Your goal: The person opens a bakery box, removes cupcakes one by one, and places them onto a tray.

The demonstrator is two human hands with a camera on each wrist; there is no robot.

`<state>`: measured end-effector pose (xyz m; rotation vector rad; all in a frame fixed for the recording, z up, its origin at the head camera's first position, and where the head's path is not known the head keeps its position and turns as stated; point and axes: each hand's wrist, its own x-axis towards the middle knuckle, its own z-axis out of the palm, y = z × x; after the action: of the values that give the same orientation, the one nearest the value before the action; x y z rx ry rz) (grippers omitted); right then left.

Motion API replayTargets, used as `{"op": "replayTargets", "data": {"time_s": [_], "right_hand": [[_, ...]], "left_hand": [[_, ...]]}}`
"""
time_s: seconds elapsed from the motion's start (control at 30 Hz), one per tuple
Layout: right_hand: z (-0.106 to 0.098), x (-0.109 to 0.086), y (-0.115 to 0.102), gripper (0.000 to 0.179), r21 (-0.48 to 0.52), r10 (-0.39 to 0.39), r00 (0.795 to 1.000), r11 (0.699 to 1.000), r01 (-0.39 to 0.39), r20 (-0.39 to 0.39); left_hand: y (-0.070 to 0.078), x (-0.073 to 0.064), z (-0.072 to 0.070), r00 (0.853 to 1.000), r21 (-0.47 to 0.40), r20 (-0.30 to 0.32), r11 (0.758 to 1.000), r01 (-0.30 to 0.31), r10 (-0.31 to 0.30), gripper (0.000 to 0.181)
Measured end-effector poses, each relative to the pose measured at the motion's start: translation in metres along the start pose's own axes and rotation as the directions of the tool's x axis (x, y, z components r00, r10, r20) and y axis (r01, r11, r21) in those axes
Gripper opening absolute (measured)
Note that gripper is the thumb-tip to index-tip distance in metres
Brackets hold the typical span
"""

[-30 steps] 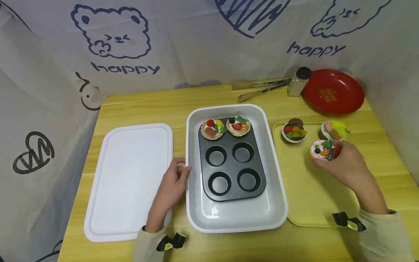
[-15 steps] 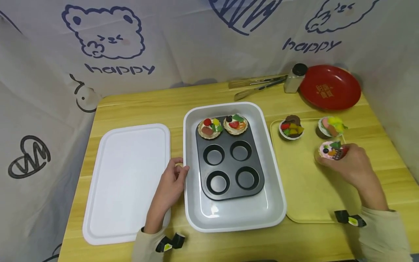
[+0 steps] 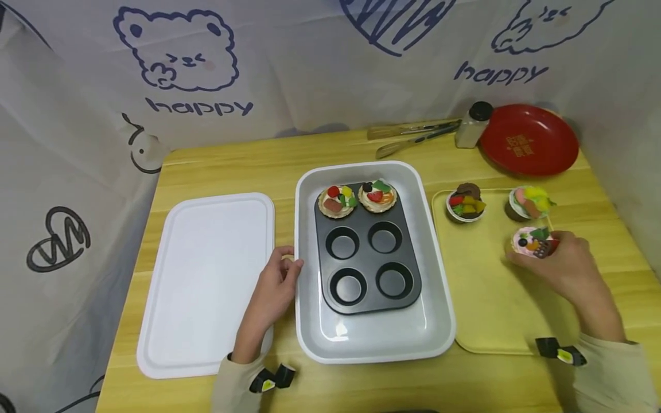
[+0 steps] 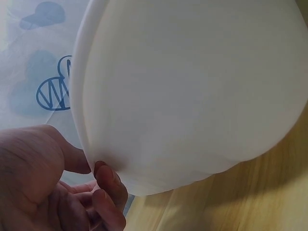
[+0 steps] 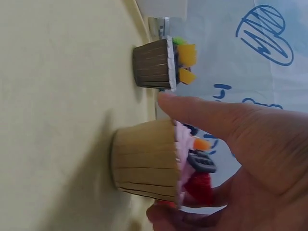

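Right hand (image 3: 568, 269): grip pinching the pink-topped cupcake (image 5: 145, 161), upright, at the right side of the yellow tray (image 3: 480, 298); can't tell if its base touches. Yellow-topped cupcake (image 3: 529, 203) just beyond it, chocolate-topped cupcake (image 3: 466, 202) further left. Left hand (image 3: 272, 287): grip pinching the left rim of the deep white tray (image 3: 377, 339), thumb one side, fingers curled on the other. Dark muffin pan (image 3: 367, 262) inside that tray, red-berry tart (image 3: 337, 202) and green-leaf tart (image 3: 377, 197) in its far row. Flat white board (image 3: 212, 281) left on the bench (image 3: 232, 166).
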<state>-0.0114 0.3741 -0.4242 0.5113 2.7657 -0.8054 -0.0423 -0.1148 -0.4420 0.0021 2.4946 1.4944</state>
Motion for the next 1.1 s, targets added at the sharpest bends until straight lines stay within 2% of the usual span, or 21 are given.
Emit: {"op": "replayTargets", "data": {"time_s": [0.1,0.23,0.33,0.43,0.57,0.7,0.8,1.0,1.1], "right_hand": [[-0.006,-0.005,-0.005,0.111,-0.035,0.025,0.999,0.999,-0.026,-0.030],[-0.016,-0.013,-0.020,0.112,-0.064,0.023,0.991,0.997,-0.032,-0.130],[-0.022,-0.017,-0.038,0.108,-0.062,-0.018,0.982,0.998,0.007,-0.186],[-0.026,-0.020,-0.062,0.105,-0.037,-0.070,0.977,0.997,0.064,-0.201],[-0.030,-0.019,-0.098,0.099,0.042,-0.155,0.969,0.985,0.166,-0.194],[-0.030,-0.016,-0.133,0.092,0.086,-0.246,0.949,0.960,0.267,-0.197],[-0.027,-0.012,-0.158,0.093,0.095,-0.286,0.942,0.947,0.306,-0.177],[-0.010,0.003,-0.204,0.096,0.113,-0.335,0.939,0.933,0.342,-0.081],[0.005,0.016,-0.221,0.090,0.119,-0.387,0.921,0.913,0.390,-0.051]], "left_hand": [[0.001,0.000,0.000,1.000,-0.001,0.003,1.000,0.005,-0.005,0.031],[0.001,0.000,-0.001,1.000,-0.027,0.014,1.000,0.009,-0.009,0.033],[0.001,0.001,-0.002,1.000,-0.047,0.021,0.999,0.018,-0.017,0.033],[0.002,0.000,-0.003,0.999,-0.055,0.025,0.998,0.024,-0.023,0.032],[0.002,-0.002,-0.004,0.999,-0.067,0.028,0.997,0.031,-0.029,0.033],[0.002,-0.002,-0.003,0.999,-0.077,0.034,0.996,0.043,-0.041,0.033],[0.002,-0.002,-0.003,0.998,-0.076,0.039,0.996,0.048,-0.045,0.032],[0.002,-0.002,-0.003,0.998,-0.080,0.037,0.996,0.045,-0.042,0.031],[0.003,-0.002,-0.003,0.998,-0.085,0.041,0.995,0.042,-0.038,0.031]]}}
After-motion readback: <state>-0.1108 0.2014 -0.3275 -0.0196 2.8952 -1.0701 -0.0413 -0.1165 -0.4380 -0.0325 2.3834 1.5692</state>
